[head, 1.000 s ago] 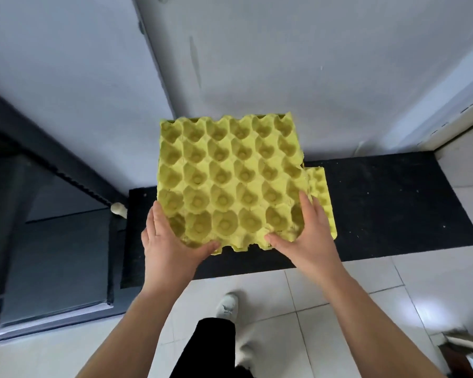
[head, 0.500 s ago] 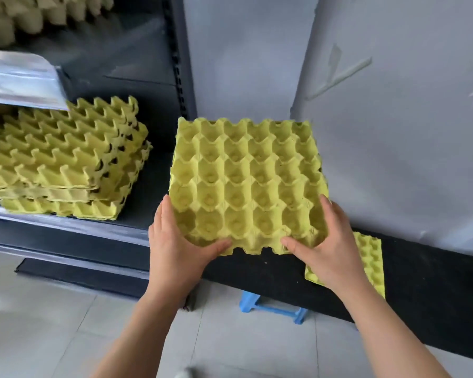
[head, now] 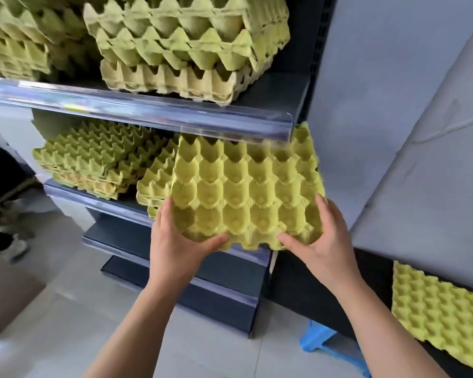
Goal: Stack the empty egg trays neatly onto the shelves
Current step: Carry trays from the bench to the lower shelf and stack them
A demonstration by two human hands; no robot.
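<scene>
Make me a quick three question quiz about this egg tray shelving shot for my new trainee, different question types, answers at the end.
1. True or false: the left hand and right hand both grip the held egg tray at its near edge.
2. Where does the loose tray lie? A) on the dark ledge at right B) on the floor tiles C) on the top shelf
3. Fill in: the plastic stool is coloured ____.
Key: 1 true; 2 A; 3 blue.

Matt pulp egg tray [head: 246, 189], glossy shelf edge [head: 153, 110]
</scene>
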